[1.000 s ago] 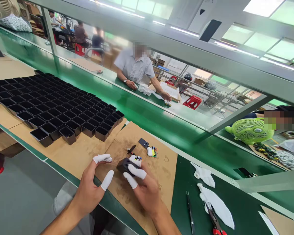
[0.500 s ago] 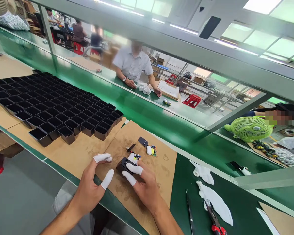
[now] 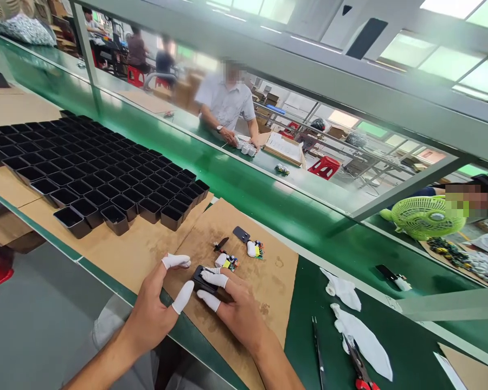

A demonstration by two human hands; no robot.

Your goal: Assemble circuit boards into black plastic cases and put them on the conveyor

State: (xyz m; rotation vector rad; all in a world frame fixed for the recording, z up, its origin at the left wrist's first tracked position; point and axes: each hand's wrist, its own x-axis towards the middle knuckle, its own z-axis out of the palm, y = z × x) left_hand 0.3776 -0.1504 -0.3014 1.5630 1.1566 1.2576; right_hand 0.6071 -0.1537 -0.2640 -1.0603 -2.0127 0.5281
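My right hand (image 3: pixel 231 314) is closed on a small black plastic housing (image 3: pixel 201 279), pressing it down onto the brown cardboard sheet (image 3: pixel 264 281); white finger cots cover its fingertips. My left hand (image 3: pixel 156 309) hovers just left of the housing with fingers apart, also in white cots, holding nothing. A small circuit board with coloured parts (image 3: pixel 230 263) lies right beyond the housing. Farther back on the cardboard lie a black clip (image 3: pixel 220 245), a flat dark cover (image 3: pixel 241 234) and another small board with a white piece (image 3: pixel 254 249).
Several rows of empty black square housings (image 3: pixel 85 173) fill the cardboard to the left. White cloths (image 3: pixel 352 319), tweezers (image 3: pixel 318 352) and red-handled cutters (image 3: pixel 360 374) lie on the green mat at right. A green conveyor (image 3: pixel 244 189) runs behind; other people work across it beside a green fan (image 3: pixel 427 216).
My right hand has lowered the black housing flatter onto the cardboard. My left hand has drifted slightly closer to it. The view has shifted a little.
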